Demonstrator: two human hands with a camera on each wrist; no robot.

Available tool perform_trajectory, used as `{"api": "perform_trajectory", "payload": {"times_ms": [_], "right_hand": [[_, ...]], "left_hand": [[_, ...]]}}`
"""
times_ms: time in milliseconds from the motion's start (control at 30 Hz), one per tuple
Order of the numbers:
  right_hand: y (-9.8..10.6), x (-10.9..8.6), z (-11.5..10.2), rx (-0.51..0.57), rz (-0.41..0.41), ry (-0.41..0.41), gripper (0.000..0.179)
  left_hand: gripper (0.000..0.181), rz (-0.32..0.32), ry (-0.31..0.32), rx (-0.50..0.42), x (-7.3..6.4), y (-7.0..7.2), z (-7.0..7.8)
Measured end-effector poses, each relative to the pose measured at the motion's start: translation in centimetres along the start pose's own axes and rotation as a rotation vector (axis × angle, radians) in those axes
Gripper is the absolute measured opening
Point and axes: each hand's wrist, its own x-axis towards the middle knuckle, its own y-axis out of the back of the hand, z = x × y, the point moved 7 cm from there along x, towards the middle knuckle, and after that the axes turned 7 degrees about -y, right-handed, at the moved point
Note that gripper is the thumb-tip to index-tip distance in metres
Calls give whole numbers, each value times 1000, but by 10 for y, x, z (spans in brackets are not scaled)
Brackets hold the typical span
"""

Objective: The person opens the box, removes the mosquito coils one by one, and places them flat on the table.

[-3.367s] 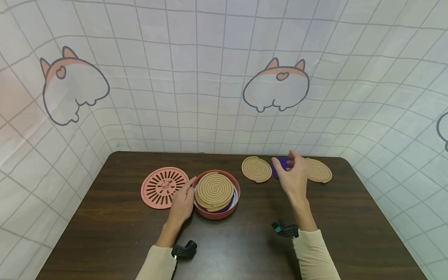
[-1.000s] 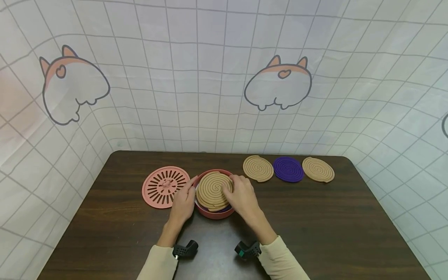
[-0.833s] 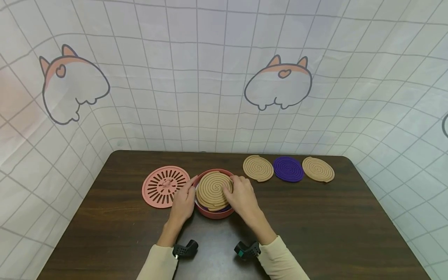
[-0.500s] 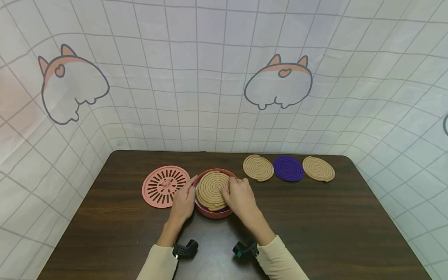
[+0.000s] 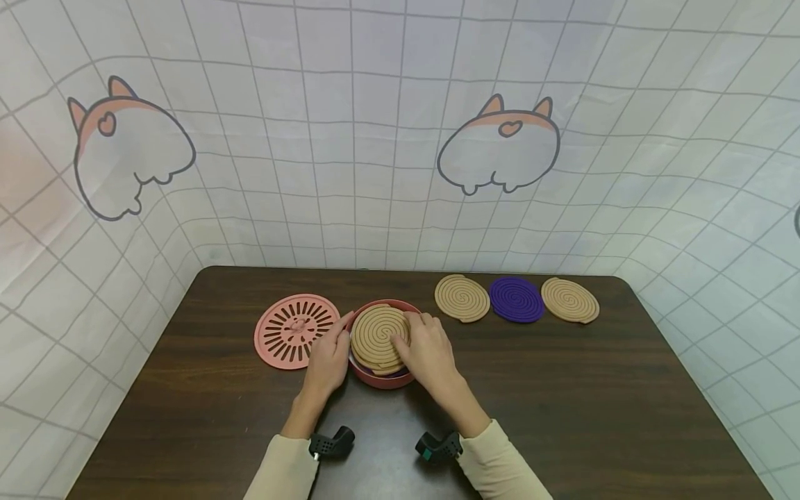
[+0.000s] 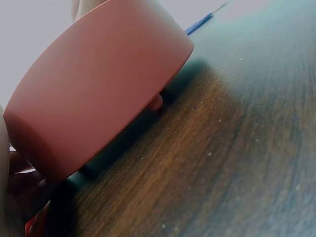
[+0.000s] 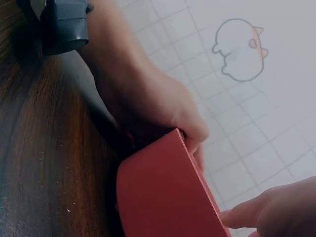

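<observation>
A round red box (image 5: 382, 382) holds a stack of mosquito coils, a tan coil (image 5: 373, 340) on top and a purple edge (image 5: 396, 373) peeping out below. My left hand (image 5: 326, 357) grips the box's left side, its thumb along the wall; in the right wrist view this left hand (image 7: 163, 101) reaches over the rim. With the thumb on the top coil's face and the fingers curled at its right edge, my right hand (image 5: 430, 353) pinches it inside the box. How many coils lie between those fingers I cannot tell. The box wall (image 6: 103, 84) fills the left wrist view.
A pink slotted lid (image 5: 284, 351) lies flat left of the box, partly behind the left hand. Along the back right edge rest a tan coil (image 5: 462, 298), a purple coil (image 5: 516, 300) and another tan coil (image 5: 570, 301) in a row. A gridded cloth (image 5: 350, 173) hangs behind the dark wooden table (image 5: 562, 417).
My right hand has come from the purple coil at the back right to the box, then shifted slightly left over the top coil. The left hand stays at the box.
</observation>
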Motion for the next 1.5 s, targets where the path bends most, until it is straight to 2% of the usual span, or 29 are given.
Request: {"api": "perform_trajectory", "payload": {"times_ms": [267,533,867,1133,1333,1500], "right_hand": [[-4,-1,-1,-86,-8,27,43],[-3,-2,-5,-63,8,38,44],[2,1,-1,206,-30,-29,39],[3,5,5,299,-58,-84,37],[0,7,10,391,-134,-107,35],[-4,8,17,474,-210,-188,38]], "left_hand": [[43,7,3,11,0,0,1],[43,4,8,2,0,0,0],[43,10,-15,-5,0,1,1],[43,9,-14,-2,1,1,2],[43,5,-10,-3,1,1,1],[43,8,-21,-6,1,1,0]]}}
